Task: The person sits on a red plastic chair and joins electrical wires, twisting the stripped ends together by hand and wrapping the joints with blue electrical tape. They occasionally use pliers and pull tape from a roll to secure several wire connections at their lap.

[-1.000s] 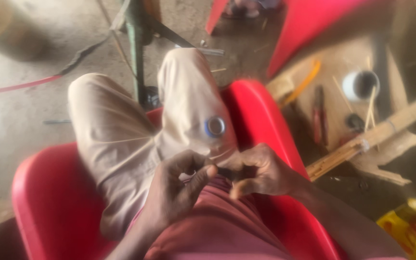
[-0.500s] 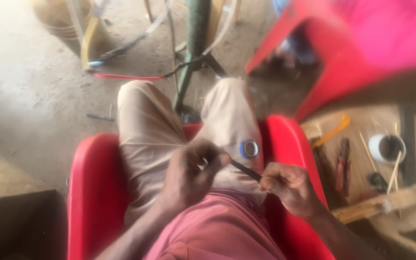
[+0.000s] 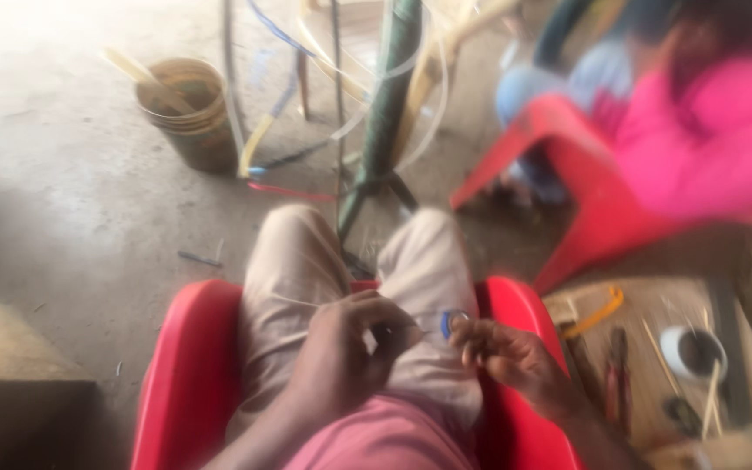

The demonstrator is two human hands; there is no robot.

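The view is blurred. I sit in a red plastic chair [image 3: 180, 383] with my beige-trousered legs stretched forward. My left hand [image 3: 345, 352] rests over my lap, fingers curled around something small and dark that I cannot make out clearly. My right hand [image 3: 506, 357] hovers just to its right above my right thigh, fingers bent, and the blur hides whether it holds anything. A small blue round object [image 3: 454, 322] lies on the thigh between the two hands. Pale thin strands cross my left thigh.
A green metal stand [image 3: 389, 122] with looped pale strips rises ahead of my knees. A brown bucket [image 3: 184, 109] stands far left. Another person in pink sits on a red chair [image 3: 567, 174] at the right. A low board [image 3: 654, 348] holds pliers, a cup and sticks.
The camera has tilted up, showing more floor, the bucket and the person in pink. My hands have drawn slightly apart, and the dark strip stretched between them is no longer clear.
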